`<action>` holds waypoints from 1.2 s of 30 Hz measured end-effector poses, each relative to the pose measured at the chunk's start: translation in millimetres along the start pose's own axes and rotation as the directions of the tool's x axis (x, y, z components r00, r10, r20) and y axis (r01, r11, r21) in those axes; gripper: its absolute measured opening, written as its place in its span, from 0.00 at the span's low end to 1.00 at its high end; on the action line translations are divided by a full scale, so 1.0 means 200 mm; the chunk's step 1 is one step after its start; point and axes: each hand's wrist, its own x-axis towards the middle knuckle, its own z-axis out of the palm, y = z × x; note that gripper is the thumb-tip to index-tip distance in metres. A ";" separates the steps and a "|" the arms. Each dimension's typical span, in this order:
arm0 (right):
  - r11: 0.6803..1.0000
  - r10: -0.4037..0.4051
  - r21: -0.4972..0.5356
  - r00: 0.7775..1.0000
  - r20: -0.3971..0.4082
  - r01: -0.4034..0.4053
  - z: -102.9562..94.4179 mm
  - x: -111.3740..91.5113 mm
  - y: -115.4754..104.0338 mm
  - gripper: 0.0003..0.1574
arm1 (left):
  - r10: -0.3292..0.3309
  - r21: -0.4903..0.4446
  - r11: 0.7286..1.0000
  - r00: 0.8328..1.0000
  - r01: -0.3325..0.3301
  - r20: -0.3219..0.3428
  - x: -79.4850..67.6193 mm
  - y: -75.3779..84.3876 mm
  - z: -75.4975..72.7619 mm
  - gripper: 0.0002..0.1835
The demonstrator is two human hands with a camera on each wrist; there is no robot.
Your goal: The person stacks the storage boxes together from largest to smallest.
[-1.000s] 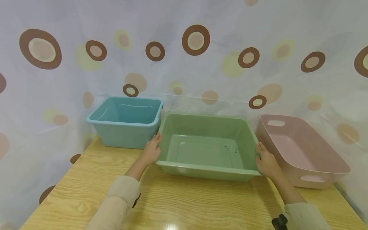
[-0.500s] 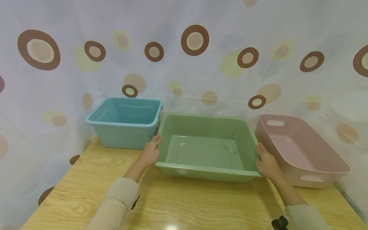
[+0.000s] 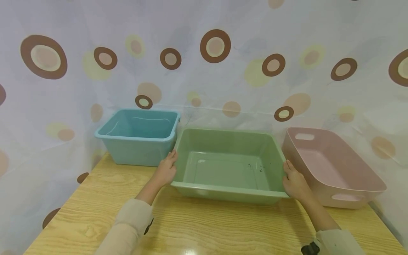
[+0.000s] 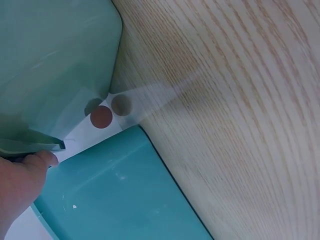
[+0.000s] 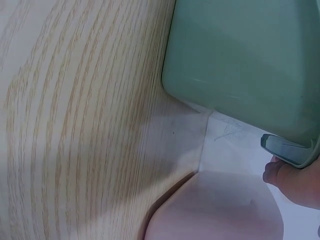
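A green plastic basin [image 3: 227, 193] sits in the middle of the wooden table, with a few dark specks on its bottom. My left hand [image 3: 165, 171] grips its left rim, while my right hand [image 3: 296, 182] holds the right rim. In the left wrist view, the fingers [image 4: 42, 159] curl under the lip of the green basin [image 4: 55, 55]. The right wrist view likewise has the fingertips [image 5: 274, 172] beneath the lip of the green basin [image 5: 235, 65]. Parts of both hands are out of frame in the wrist views.
A blue bin [image 3: 140, 150] stands close to my left hand. On the right is a pink basket [image 3: 347, 196] with handle slots, near my right hand. Behind them hangs a patterned curtain [image 3: 191, 21]. The wooden table [image 3: 223, 230] extends toward me.
The green basin has shifted very slightly toward me, with both hands still on its rims. The head view has tilted a little. The blue bin and pink basket stay put.
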 end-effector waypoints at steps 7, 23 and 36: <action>1.000 -0.004 0.002 1.000 -0.009 0.004 0.01 -0.01 -0.01 0.34 | 0.003 0.001 1.000 1.000 -0.003 -0.011 -0.01 0.00 0.00 0.27; 1.000 -0.004 -0.024 1.000 -0.008 0.004 0.01 -0.03 -0.02 0.34 | 0.003 0.011 1.000 1.000 -0.003 0.014 -0.03 0.00 -0.01 0.28; 1.000 -0.008 -0.030 1.000 -0.009 0.007 0.01 -0.05 -0.03 0.34 | 0.011 0.006 1.000 1.000 -0.011 0.023 -0.05 0.01 -0.02 0.27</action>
